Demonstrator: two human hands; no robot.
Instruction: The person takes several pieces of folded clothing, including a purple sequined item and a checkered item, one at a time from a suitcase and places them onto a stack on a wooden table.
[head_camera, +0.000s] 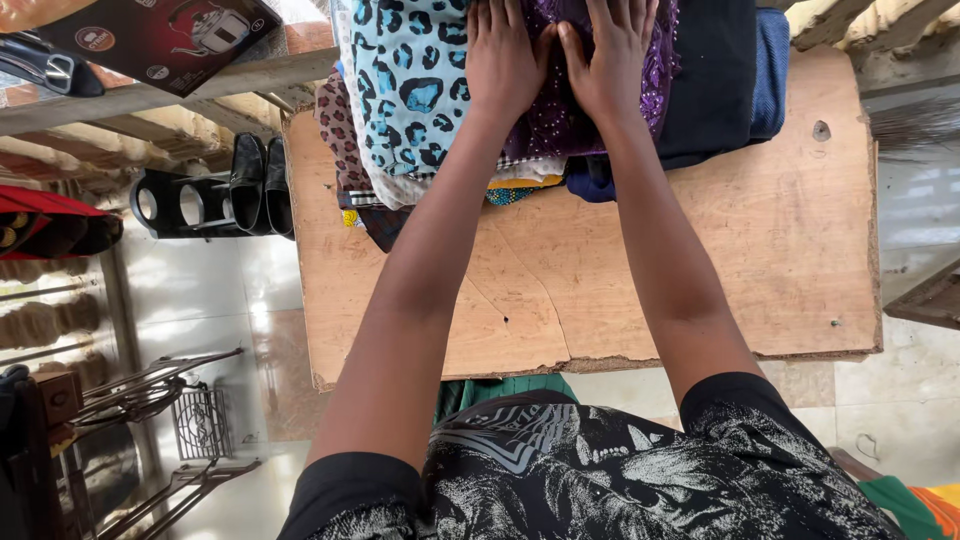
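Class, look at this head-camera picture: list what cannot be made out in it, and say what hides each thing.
1. Fingertips of the left hand and right hand: cut off by the top edge.
2. Far end of the purple cloth and the leopard-print cloth: cut off by the top edge.
3. Lower cloths in the pile: covered by those on top.
4. Near part of the wooden board: partly hidden by both forearms.

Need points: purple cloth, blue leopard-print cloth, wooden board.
purple cloth (560, 120), head view: on its sequined part between the two wrists.
blue leopard-print cloth (410, 90), head view: middle of the folded top face.
wooden board (760, 260), head view: bare surface right of the arms.
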